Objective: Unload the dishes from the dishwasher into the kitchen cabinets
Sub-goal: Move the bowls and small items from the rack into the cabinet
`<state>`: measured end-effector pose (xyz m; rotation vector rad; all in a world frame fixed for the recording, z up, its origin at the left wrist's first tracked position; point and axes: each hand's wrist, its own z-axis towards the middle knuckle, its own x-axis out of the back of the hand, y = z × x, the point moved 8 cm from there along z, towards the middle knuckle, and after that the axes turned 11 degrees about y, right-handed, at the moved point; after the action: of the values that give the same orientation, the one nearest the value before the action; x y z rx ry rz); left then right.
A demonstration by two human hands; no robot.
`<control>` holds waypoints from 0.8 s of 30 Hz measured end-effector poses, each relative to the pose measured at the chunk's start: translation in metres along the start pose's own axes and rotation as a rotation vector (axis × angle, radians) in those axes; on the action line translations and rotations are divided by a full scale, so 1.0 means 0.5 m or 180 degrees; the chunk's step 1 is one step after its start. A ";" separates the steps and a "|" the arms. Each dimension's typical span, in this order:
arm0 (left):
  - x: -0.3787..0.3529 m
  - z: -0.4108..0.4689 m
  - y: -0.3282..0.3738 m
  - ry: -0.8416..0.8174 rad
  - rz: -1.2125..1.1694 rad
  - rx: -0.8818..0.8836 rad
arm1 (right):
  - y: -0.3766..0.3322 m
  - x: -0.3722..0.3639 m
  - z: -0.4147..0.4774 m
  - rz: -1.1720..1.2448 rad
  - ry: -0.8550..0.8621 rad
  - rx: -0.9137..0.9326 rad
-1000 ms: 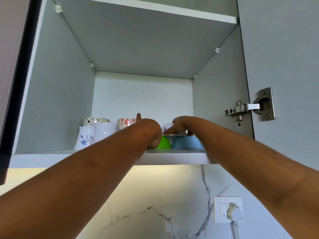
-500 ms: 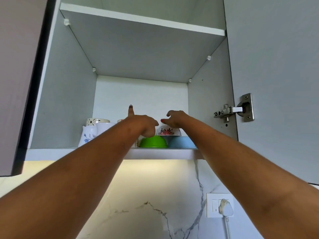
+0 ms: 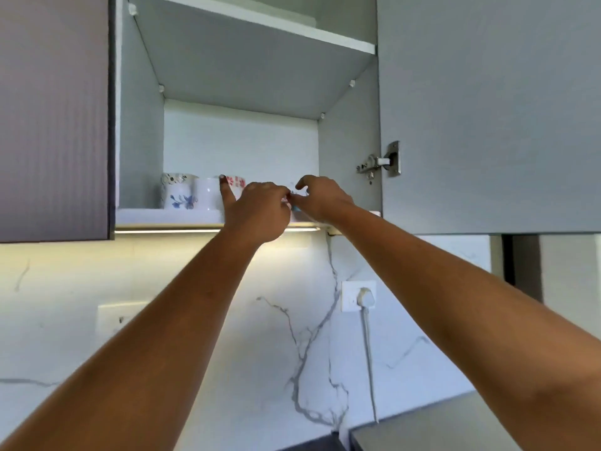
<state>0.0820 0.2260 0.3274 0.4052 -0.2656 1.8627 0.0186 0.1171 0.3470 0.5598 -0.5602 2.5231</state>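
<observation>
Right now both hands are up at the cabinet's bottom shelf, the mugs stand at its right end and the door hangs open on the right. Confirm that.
Not quite. The head view shows the mugs at the shelf's left end, not its right. The left hand and right hand are indeed at that bottom shelf, and the door hangs open on the right.

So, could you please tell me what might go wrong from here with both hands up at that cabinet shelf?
1. The left hand and right hand hide the small item they meet over, near the white shelf's front edge; it could slip off.
2. The left thumb is close to the red-patterned white cup and the plain white cup; a nudge could knock them.
</observation>
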 end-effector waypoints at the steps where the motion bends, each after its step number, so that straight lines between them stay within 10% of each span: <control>1: 0.003 -0.025 0.012 0.0103 -0.0055 -0.0048 | 0.006 0.017 -0.028 -0.0007 0.0107 -0.0001; 6: -0.015 -0.165 0.089 0.0211 -0.0521 -0.0035 | 0.078 0.094 -0.211 -0.0032 0.0297 -0.0221; 24: -0.103 -0.845 0.737 -0.2088 -0.1925 0.0224 | 0.570 0.415 -0.971 -0.0839 -0.0796 -0.1711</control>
<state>-0.3135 0.2224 -0.0735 1.0227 -0.4575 1.1067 -0.4354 0.2010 -0.0363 0.6882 -1.1289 1.9524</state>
